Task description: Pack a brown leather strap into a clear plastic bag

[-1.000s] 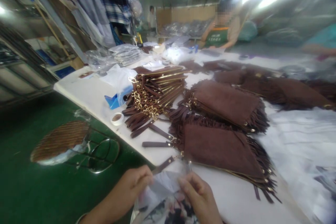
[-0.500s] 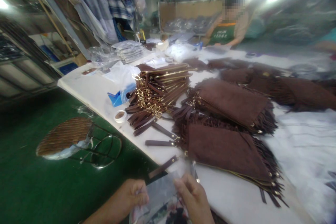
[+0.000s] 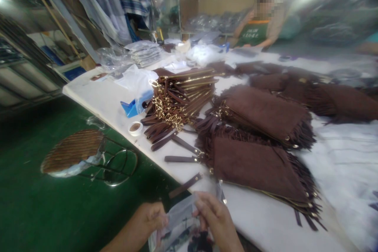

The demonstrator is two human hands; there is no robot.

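At the bottom of the view both my hands pinch a clear plastic bag (image 3: 177, 224) at the near table edge. My left hand (image 3: 149, 220) grips its left side, fingers closed. My right hand (image 3: 214, 218) grips its right side near the top. A brown strap (image 3: 185, 185) lies just beyond the bag, hanging over the table edge. Beyond my right hand lies a stack of brown suede fringed bags (image 3: 260, 169), with a second stack (image 3: 265, 112) behind it.
A heap of brown straps with gold clasps (image 3: 177, 100) lies mid-table, a tape roll (image 3: 135, 128) and a blue packet (image 3: 132, 106) to its left. A wicker stool (image 3: 73, 151) stands on the green floor. A person in a green apron (image 3: 256, 31) works at the far end.
My hands have sunk lower in the view and the bag's mouth has been drawn up between them. The view has shifted slightly; the things on the table lie as before.
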